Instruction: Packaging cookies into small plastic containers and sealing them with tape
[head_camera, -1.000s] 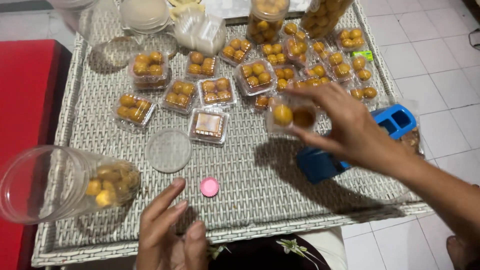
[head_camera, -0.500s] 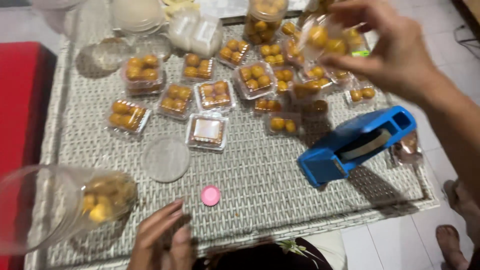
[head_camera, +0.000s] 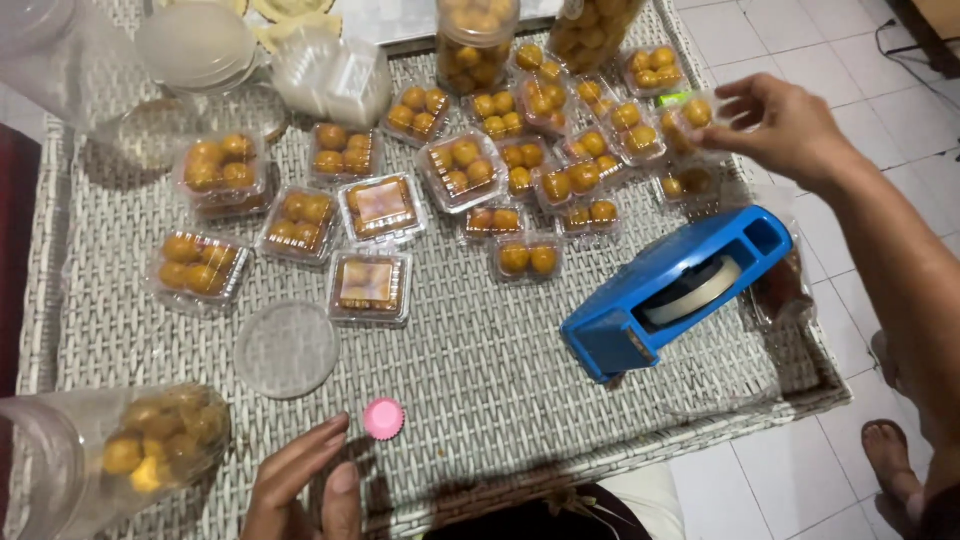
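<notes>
Right hand (head_camera: 790, 125) pinches a small clear box of yellow balls (head_camera: 690, 118) over the others; left hand (head_camera: 305, 490) rests loose and empty near a pink cap (head_camera: 383, 418) on the wicker table (head_camera: 480, 380).

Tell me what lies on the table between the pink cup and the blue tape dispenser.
Nothing: in the head view, only bare woven wicker tabletop runs from the small pink cup to the blue tape dispenser. The left hand rests beside the cup.
</notes>
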